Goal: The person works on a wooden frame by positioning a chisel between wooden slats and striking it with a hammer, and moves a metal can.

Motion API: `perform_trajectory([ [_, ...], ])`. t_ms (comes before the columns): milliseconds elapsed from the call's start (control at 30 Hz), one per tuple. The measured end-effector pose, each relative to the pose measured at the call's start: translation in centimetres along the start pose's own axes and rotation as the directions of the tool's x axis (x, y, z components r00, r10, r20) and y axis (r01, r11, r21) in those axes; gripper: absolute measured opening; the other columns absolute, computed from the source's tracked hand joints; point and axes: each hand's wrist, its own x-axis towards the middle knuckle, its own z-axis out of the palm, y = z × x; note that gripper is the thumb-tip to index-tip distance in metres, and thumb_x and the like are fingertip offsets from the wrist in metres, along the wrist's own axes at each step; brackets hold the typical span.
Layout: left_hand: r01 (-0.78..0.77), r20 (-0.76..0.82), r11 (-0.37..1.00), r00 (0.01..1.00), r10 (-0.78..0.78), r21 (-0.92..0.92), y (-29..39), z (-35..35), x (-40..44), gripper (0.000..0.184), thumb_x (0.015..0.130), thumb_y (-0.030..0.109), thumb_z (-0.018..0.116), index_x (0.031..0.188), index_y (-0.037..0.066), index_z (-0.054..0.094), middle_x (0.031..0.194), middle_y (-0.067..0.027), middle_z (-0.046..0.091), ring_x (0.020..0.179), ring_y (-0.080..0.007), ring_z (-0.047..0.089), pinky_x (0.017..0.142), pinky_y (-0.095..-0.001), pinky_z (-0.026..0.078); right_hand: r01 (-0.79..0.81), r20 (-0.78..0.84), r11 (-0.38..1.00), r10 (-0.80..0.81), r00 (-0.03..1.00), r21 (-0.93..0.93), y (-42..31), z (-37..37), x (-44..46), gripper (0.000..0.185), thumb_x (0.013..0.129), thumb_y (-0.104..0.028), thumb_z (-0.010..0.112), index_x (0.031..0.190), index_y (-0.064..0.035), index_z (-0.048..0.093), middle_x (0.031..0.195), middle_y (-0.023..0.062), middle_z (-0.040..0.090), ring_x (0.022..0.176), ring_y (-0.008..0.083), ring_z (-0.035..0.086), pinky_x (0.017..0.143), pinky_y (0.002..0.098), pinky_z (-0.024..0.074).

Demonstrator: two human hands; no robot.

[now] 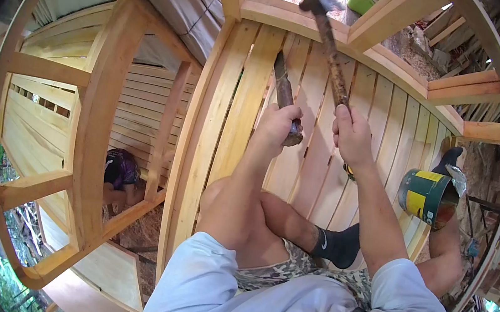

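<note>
My left hand (279, 124) is closed round the handle of a chisel (283, 83). The chisel's blade points away from me, its tip at the gap between two wooden slats (253, 81). In my right hand (353, 133) is a claw hammer (334, 56), gripped by its worn wooden handle. The hammer's metal head is up and away from me, beyond the chisel tip, and apart from the chisel. Both hands are over the slatted wooden surface that I sit on with my legs bent.
A tilted green and yellow can (420, 195) stands by my leg at the right. Wooden frame bars (401, 18) edge the slats at the far side. Another wooden frame (100, 117) rises on the left, with a crouching person (123, 171) behind it. Scrap wood (475, 50) lies beyond.
</note>
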Motion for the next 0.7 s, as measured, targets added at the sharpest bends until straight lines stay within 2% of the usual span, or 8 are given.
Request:
perform_trajectory([
  [100, 0.003, 0.022, 1.0, 1.0, -0.003, -0.03, 0.0, -0.4, 0.3, 0.012, 0.083, 0.011, 0.063, 0.083, 0.003, 0.054, 0.066, -0.0048, 0.057, 0.053, -0.014, 0.057, 0.046, -0.0305, 0.048, 0.239, -0.042, 0.971, -0.238, 0.97, 0.029, -1.0, 0.0, -0.6, 0.04, 0.104, -0.042, 0.048, 0.097, -0.0027, 0.054, 0.067, -0.0014, 0.049, 0.056, 0.0063, 0.046, 0.051, 0.0225, 0.0377],
  [233, 0.019, 0.062, 1.0, 0.998, -0.018, -0.013, 0.3, -0.6, 0.2, 0.011, 0.082, 0.012, 0.062, 0.083, 0.003, 0.056, 0.066, -0.0055, 0.058, 0.053, -0.0145, 0.057, 0.045, -0.0309, 0.047, 0.224, -0.051, 0.97, -0.229, 0.972, -0.098, 2.7, -0.3, 1.9, 0.045, 0.102, -0.038, 0.05, 0.094, 0.0045, 0.059, 0.07, 0.0096, 0.057, 0.065, 0.0176, 0.055, 0.064, 0.0341, 0.0462],
  [300, -0.004, 0.066, 1.0, 0.998, 0.006, -0.028, 0.1, -0.6, 0.2, 0.011, 0.082, 0.012, 0.062, 0.083, 0.003, 0.056, 0.066, -0.0057, 0.058, 0.052, -0.0147, 0.057, 0.045, -0.031, 0.047, -0.034, 0.109, 0.873, 0.1, 0.989, -0.487, 2.0, -1.2, 3.2, 0.042, 0.102, -0.035, 0.052, 0.098, 0.0059, 0.058, 0.072, 0.0089, 0.057, 0.066, 0.016, 0.054, 0.064, 0.0331, 0.0459],
  [433, 0.025, 0.072, 1.0, 0.997, -0.025, 0.0, 0.4, -0.9, 0.1, 0.011, 0.082, 0.011, 0.061, 0.085, 0.002, 0.056, 0.067, -0.0064, 0.058, 0.052, -0.016, 0.056, 0.045, -0.0324, 0.048, -0.07, 0.032, 0.942, 0.085, 0.996, -0.328, 0.2, -0.9, 0.5, 0.044, 0.102, -0.037, 0.051, 0.098, 0.0068, 0.057, 0.073, 0.0125, 0.058, 0.067, 0.0215, 0.056, 0.066, 0.0362, 0.0467],
  [533, 0.025, 0.052, 1.0, 0.998, -0.026, 0.009, 0.5, -0.5, -0.1, 0.011, 0.082, 0.011, 0.061, 0.085, 0.002, 0.057, 0.067, -0.0069, 0.058, 0.051, -0.0167, 0.056, 0.046, -0.0331, 0.048, 0.158, -0.04, 0.985, -0.161, 0.986, -0.076, -0.2, 0.0, -0.6, 0.044, 0.103, -0.04, 0.047, 0.09, 0.0001, 0.057, 0.066, 0.0019, 0.053, 0.06, 0.0103, 0.05, 0.055, 0.0292, 0.0416],
  [600, 0.022, 0.028, 1.0, 0.999, -0.022, 0.004, 0.3, -0.7, 0.0, 0.011, 0.082, 0.011, 0.061, 0.085, 0.002, 0.057, 0.067, -0.0071, 0.058, 0.051, -0.0171, 0.055, 0.046, -0.0333, 0.048, 0.225, -0.005, 0.974, -0.226, 0.974, -0.008, 2.2, 0.5, -0.2, 0.052, 0.102, -0.043, 0.047, 0.095, 0.0078, 0.059, 0.076, 0.023, 0.06, 0.074, 0.034, 0.06, 0.072, 0.0423, 0.0475],
  [633, 0.026, 0.035, 1.0, 0.999, -0.025, -0.001, 0.1, -0.9, 0.4, 0.011, 0.081, 0.011, 0.061, 0.085, 0.002, 0.057, 0.067, -0.0071, 0.058, 0.051, -0.0168, 0.055, 0.047, -0.0327, 0.049, 0.227, -0.011, 0.974, -0.227, 0.974, -0.01, 3.2, 0.7, 0.8, 0.052, 0.102, -0.043, 0.047, 0.095, 0.0078, 0.059, 0.076, 0.023, 0.06, 0.074, 0.034, 0.06, 0.072, 0.0423, 0.0475],
  [700, 0.036, 0.05, 0.999, 0.998, -0.035, -0.011, 0.0, -0.8, 0.3, 0.01, 0.081, 0.011, 0.061, 0.085, 0.002, 0.057, 0.067, -0.0071, 0.058, 0.05, -0.0166, 0.055, 0.047, -0.0322, 0.049, 0.02, 0.042, 0.933, -0.005, 0.999, -0.36, 3.7, 0.6, 2.2, 0.046, 0.101, -0.037, 0.051, 0.096, 0.0076, 0.059, 0.076, 0.0221, 0.061, 0.074, 0.0272, 0.061, 0.07, 0.0376, 0.0476],
])
